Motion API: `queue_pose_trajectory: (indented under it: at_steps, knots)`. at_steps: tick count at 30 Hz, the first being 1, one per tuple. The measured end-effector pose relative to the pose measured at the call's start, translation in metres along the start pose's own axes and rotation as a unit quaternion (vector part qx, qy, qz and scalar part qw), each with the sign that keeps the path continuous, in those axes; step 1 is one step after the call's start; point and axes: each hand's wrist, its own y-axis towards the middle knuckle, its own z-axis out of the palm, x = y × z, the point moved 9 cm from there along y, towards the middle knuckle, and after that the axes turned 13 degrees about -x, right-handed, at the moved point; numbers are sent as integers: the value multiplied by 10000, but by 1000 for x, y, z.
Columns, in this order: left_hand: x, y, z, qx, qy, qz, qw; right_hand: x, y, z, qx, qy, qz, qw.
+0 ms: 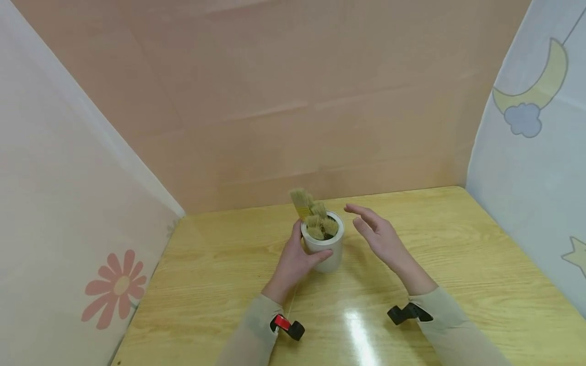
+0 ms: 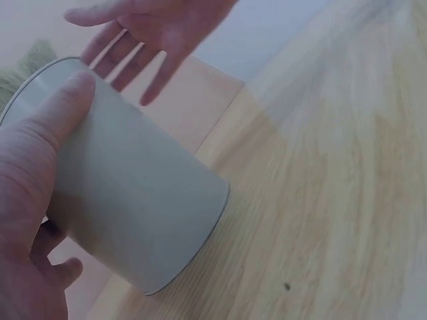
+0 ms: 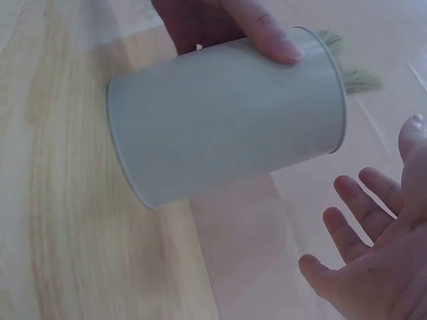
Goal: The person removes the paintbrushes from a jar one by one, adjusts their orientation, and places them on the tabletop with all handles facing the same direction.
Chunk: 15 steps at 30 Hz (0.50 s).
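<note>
The pot (image 1: 335, 259) stands on the tabletop (image 1: 220, 264), at the middle of the clock. Brushes (image 1: 317, 221) sit inside it, and one brush (image 1: 300, 201) leans out toward 11 o'clock. The left hand (image 1: 295, 262) is at 8 o'clock, with its fingers (image 2: 65, 272) round the pot. The right hand (image 1: 381, 238) is at 3 o'clock, just beside the pot. The back wall (image 1: 297, 127) is at 12 o'clock. The left wall (image 1: 68, 193) is at 9 o'clock, with a flower (image 1: 121, 285) on it. On the right wall (image 1: 517, 188), a moon (image 1: 555, 73) is at 2 o'clock, a cloud (image 1: 524, 120) at its bottom, and a star (image 1: 578, 254) is at 3 o'clock.
</note>
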Motion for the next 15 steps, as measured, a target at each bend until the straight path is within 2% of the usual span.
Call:
queue_pose_trajectory:
  at_steps: [5, 15]
  knots:
    - [1, 0, 1, -236, 157, -69, 9996, 9, 2, -3, -61, 140, -98, 9998]
    - [-4, 2, 3, -351, 329, 208, 9986, 12, 5, 6, 143, 344, 283, 9989]
